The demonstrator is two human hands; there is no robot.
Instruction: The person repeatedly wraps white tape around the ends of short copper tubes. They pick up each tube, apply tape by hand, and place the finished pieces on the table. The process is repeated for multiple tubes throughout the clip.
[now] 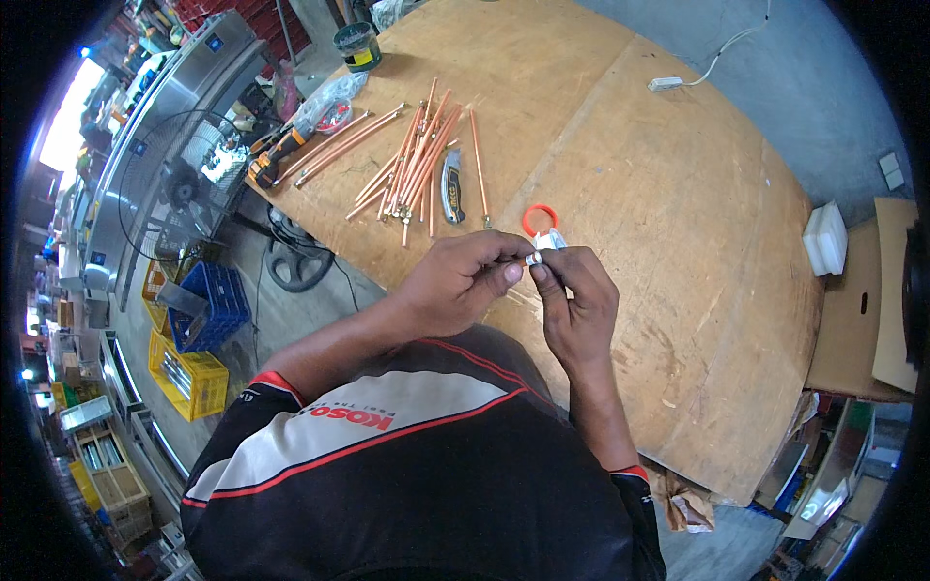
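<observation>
My left hand [461, 275] and my right hand [581, 301] meet over the near part of the wooden table [678, 242], both with fingers pinched. Between the fingertips is a small piece with a white band [533, 259]; its exact kind is mostly hidden. Just beyond my right fingers lies an orange ring [541, 207], with a white item [550, 238] partly covered by that hand. Farther off, a utility knife [452, 187] lies between a single copper tube [478, 155] with a metal end fitting and a loose pile of copper tubes [417, 165].
More copper tubes [349, 147] lie at the table's left edge, beside an orange-black power tool [276, 158] and a plastic bag [334, 103]. A dark tub [357, 48] stands farther back. Blue [210, 305] and yellow crates [194, 380] sit on the left floor; a cardboard box [852, 320] stands right.
</observation>
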